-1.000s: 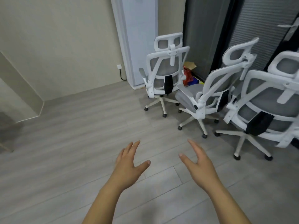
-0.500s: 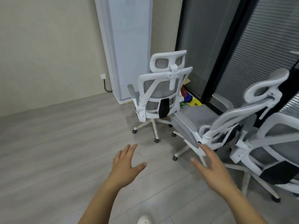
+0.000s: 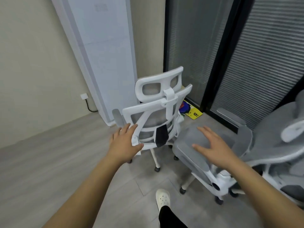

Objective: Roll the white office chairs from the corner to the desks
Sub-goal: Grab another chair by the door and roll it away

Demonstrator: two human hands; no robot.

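A: Nearest items?
B: One white perforated clog [image 3: 162,199]; left hand [image 3: 124,144] and right hand [image 3: 213,146], both spread, gripping nothing.
A: Chairs?
B: Two seen whole: reclined chair [image 3: 205,155] under the right hand, upright chair [image 3: 158,119] in the corner, its frame at the left fingers. Grey mesh, white plastic.
A: Beyond?
B: One yellow packet [image 3: 195,114], slatted blinds [image 3: 256,63].

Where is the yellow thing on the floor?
The yellow item lies on the floor in the corner, behind the upright white chair, beside the dark glass partition.

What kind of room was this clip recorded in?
Most likely an office: white mesh office chairs on casters are clustered in a corner, beside a glass partition with slatted blinds, on grey plank flooring.
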